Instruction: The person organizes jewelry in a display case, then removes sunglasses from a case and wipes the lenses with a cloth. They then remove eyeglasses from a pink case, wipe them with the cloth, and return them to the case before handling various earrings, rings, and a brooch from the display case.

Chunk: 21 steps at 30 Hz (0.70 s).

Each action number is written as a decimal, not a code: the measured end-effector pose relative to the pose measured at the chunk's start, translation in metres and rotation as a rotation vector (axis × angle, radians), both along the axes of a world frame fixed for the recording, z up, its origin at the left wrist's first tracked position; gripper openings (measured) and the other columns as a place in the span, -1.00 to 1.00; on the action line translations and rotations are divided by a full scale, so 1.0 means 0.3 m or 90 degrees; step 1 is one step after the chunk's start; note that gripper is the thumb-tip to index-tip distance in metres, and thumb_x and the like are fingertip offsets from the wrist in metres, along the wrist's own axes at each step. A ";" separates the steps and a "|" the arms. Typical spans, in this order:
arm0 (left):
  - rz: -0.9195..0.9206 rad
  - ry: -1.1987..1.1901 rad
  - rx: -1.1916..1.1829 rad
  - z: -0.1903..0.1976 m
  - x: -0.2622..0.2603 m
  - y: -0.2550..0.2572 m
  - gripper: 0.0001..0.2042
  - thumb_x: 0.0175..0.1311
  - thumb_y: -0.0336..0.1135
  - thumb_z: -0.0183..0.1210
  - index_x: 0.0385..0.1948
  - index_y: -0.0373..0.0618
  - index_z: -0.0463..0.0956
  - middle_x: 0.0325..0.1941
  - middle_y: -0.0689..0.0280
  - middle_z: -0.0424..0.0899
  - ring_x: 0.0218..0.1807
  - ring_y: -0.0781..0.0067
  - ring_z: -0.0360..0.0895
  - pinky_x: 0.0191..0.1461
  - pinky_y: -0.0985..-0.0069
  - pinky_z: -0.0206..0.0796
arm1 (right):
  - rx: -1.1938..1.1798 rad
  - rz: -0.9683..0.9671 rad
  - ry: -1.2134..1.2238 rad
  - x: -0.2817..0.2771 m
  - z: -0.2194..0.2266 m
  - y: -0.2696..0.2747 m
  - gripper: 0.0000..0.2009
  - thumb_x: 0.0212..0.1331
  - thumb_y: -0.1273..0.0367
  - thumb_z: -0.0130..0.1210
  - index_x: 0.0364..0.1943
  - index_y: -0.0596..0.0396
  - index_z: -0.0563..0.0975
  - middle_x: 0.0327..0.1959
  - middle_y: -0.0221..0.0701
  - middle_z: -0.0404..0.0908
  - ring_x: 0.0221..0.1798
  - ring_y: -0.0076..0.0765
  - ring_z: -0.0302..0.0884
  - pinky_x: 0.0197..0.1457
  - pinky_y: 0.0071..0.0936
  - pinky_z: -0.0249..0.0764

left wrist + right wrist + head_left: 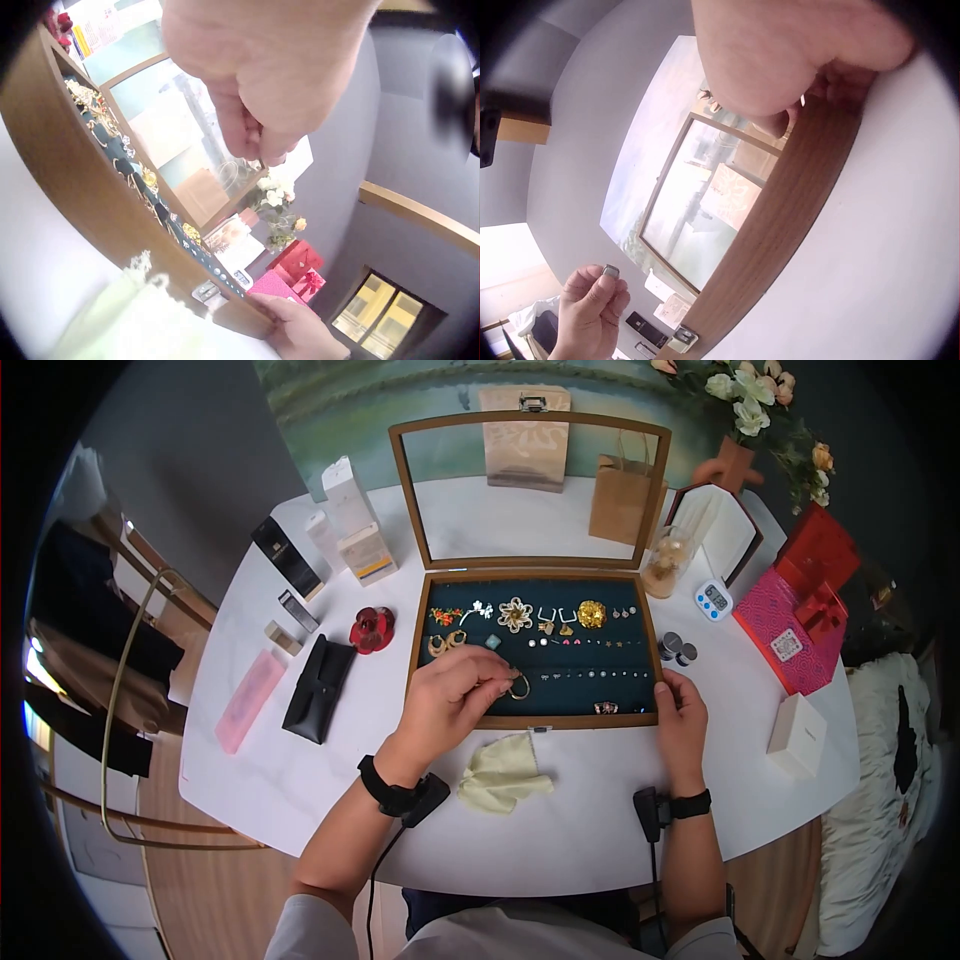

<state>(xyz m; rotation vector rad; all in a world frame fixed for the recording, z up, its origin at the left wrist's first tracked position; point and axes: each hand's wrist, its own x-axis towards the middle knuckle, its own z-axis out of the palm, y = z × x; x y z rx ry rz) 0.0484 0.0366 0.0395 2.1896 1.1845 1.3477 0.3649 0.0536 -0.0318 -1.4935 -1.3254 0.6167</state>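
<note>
A wooden jewelry box (480,722) stands with its glass lid (400,490) raised, and its dark green lining carries several rows of earrings and brooches. Over the lower left part of the box, my left hand (452,695) pinches a small gold hoop (520,687) between thumb and fingertips. The right wrist view shows that left hand (592,311) raised above the box's front edge. My right hand (682,725) grips the box's right front corner, thumb at the rim; its other fingers are partly hidden. A pale green cloth (505,778) lies crumpled in front of the box.
Left of the box lie a black glasses case (318,688), a pink pouch (250,700) and a red flower-shaped piece (372,630), with small cartons behind. On the right stand a white timer (713,600), two small round containers, a pink box (795,625) and a white box (797,735).
</note>
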 end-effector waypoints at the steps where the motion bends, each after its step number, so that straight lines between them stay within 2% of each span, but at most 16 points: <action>1: 0.003 -0.004 -0.001 -0.009 -0.001 -0.004 -0.90 0.16 -0.60 0.32 -0.31 -0.25 0.63 -0.21 0.30 0.64 -0.17 0.46 0.66 -0.07 0.59 0.52 | -0.003 -0.009 0.006 -0.001 0.002 -0.001 -0.75 0.33 0.41 0.13 0.03 0.23 0.57 -0.14 -0.32 0.67 -0.13 -0.46 0.58 0.01 -0.52 0.50; 3: 0.001 -0.180 -0.218 -0.030 -0.001 -0.010 -0.91 0.22 -0.57 0.30 -0.28 -0.28 0.61 -0.22 0.34 0.65 -0.15 0.56 0.63 -0.09 0.60 0.50 | -0.007 -0.016 0.005 -0.003 0.008 -0.004 -0.75 0.33 0.41 0.13 0.02 0.23 0.58 -0.13 -0.32 0.67 -0.12 -0.47 0.58 0.00 -0.52 0.50; 4: 0.002 -0.186 -0.218 -0.040 0.002 -0.009 -0.91 0.22 -0.57 0.30 -0.28 -0.28 0.61 -0.22 0.34 0.65 -0.15 0.56 0.63 -0.09 0.60 0.50 | 0.021 -0.038 0.006 -0.003 0.011 -0.008 -0.76 0.33 0.42 0.12 0.02 0.22 0.58 -0.11 -0.32 0.66 -0.12 -0.47 0.57 -0.02 -0.53 0.50; 6: -0.037 -0.392 -0.312 -0.059 0.005 -0.007 -0.91 0.27 -0.54 0.29 -0.26 -0.31 0.58 -0.18 0.34 0.66 -0.12 0.65 0.58 -0.10 0.62 0.48 | 0.089 -0.064 -0.033 -0.007 0.034 -0.020 -0.78 0.30 0.46 0.13 0.00 0.20 0.58 -0.06 -0.32 0.63 -0.14 -0.48 0.57 -0.10 -0.55 0.49; 7: -0.036 -0.401 -0.311 -0.062 0.004 -0.010 -0.91 0.27 -0.54 0.29 -0.26 -0.31 0.58 -0.18 0.34 0.66 -0.12 0.65 0.58 -0.10 0.62 0.48 | 0.090 -0.060 -0.040 -0.016 0.060 -0.031 -0.78 0.30 0.46 0.13 0.00 0.20 0.58 -0.06 -0.32 0.63 -0.14 -0.48 0.57 -0.10 -0.55 0.49; 9: -0.030 -0.256 -0.241 -0.054 0.002 -0.030 -0.91 0.20 -0.59 0.30 -0.29 -0.29 0.62 -0.18 0.30 0.65 -0.14 0.54 0.62 -0.10 0.59 0.50 | 0.180 -0.017 -0.088 -0.075 0.148 -0.077 -0.79 0.25 0.50 0.15 -0.05 0.17 0.59 -0.05 -0.32 0.62 -0.16 -0.48 0.56 -0.13 -0.56 0.48; 10: -0.031 -0.263 -0.243 -0.047 0.004 -0.041 -0.91 0.20 -0.59 0.30 -0.29 -0.29 0.62 -0.18 0.30 0.65 -0.14 0.54 0.62 -0.10 0.59 0.50 | 0.196 0.039 -0.080 -0.098 0.176 -0.092 -0.81 0.18 0.54 0.20 -0.12 0.17 0.62 -0.09 -0.31 0.65 -0.17 -0.45 0.58 -0.15 -0.55 0.49; 11: -0.036 -0.147 -0.063 -0.036 0.007 -0.051 -0.89 0.15 -0.61 0.31 -0.30 -0.27 0.64 -0.20 0.28 0.64 -0.15 0.47 0.63 -0.10 0.56 0.51 | 0.193 0.038 -0.086 -0.129 0.196 -0.107 -0.81 0.18 0.54 0.20 -0.12 0.17 0.62 -0.09 -0.31 0.65 -0.17 -0.45 0.58 -0.15 -0.55 0.49; 12: -0.042 -0.031 0.117 -0.028 0.010 -0.060 -0.87 0.10 -0.63 0.32 -0.32 -0.26 0.65 -0.21 0.26 0.63 -0.17 0.39 0.64 -0.10 0.53 0.52 | 0.201 0.137 -0.083 -0.163 0.212 -0.124 -0.80 0.15 0.54 0.22 -0.12 0.16 0.63 -0.10 -0.30 0.67 -0.17 -0.43 0.59 -0.16 -0.55 0.50; 13: -0.044 -0.038 0.114 -0.023 0.013 -0.071 -0.87 0.10 -0.63 0.32 -0.32 -0.26 0.65 -0.21 0.26 0.63 -0.17 0.39 0.64 -0.10 0.53 0.52 | 0.209 0.236 -0.080 -0.198 0.228 -0.140 -0.79 0.12 0.55 0.25 -0.13 0.16 0.64 -0.12 -0.30 0.68 -0.18 -0.41 0.61 -0.17 -0.54 0.51; 15: -0.050 -0.030 0.163 -0.018 0.012 -0.088 -0.86 0.00 -0.62 0.35 -0.38 -0.23 0.68 -0.21 0.23 0.63 -0.18 0.27 0.65 -0.11 0.47 0.54 | 0.149 0.345 -0.042 -0.273 0.259 -0.161 -0.73 0.08 0.56 0.30 -0.09 0.13 0.65 -0.13 -0.30 0.71 -0.19 -0.37 0.63 -0.17 -0.54 0.53; 16: -0.047 -0.036 0.163 -0.022 0.009 -0.094 -0.86 0.00 -0.62 0.35 -0.38 -0.23 0.68 -0.21 0.23 0.63 -0.18 0.27 0.65 -0.11 0.47 0.54 | 0.139 0.390 -0.030 -0.303 0.256 -0.162 -0.69 0.09 0.56 0.31 -0.04 0.12 0.65 -0.06 -0.30 0.71 -0.15 -0.42 0.65 -0.16 -0.58 0.54; 17: -0.047 -0.041 0.166 -0.026 0.006 -0.099 -0.87 -0.01 -0.62 0.36 -0.40 -0.24 0.67 -0.21 0.24 0.63 -0.19 0.28 0.65 -0.13 0.47 0.55 | 0.137 0.394 -0.035 -0.336 0.252 -0.161 -0.69 0.09 0.56 0.31 -0.04 0.12 0.65 -0.06 -0.30 0.71 -0.15 -0.42 0.65 -0.16 -0.58 0.54; 19: -0.041 -0.050 0.169 -0.038 -0.006 -0.107 -0.87 -0.02 -0.61 0.37 -0.42 -0.24 0.67 -0.21 0.25 0.63 -0.19 0.29 0.66 -0.15 0.47 0.55 | 0.094 0.445 0.110 -0.392 0.241 -0.153 -0.71 0.11 0.57 0.29 -0.04 0.13 0.65 0.00 -0.27 0.70 -0.10 -0.44 0.66 -0.16 -0.60 0.54; 21: -0.037 -0.061 0.197 -0.056 -0.017 -0.111 -0.87 -0.05 -0.60 0.40 -0.44 -0.26 0.66 -0.23 0.24 0.63 -0.23 0.30 0.66 -0.20 0.48 0.56 | 0.084 0.471 0.112 -0.416 0.227 -0.141 -0.73 0.15 0.58 0.27 -0.04 0.15 0.64 0.04 -0.24 0.69 -0.05 -0.45 0.67 -0.11 -0.58 0.57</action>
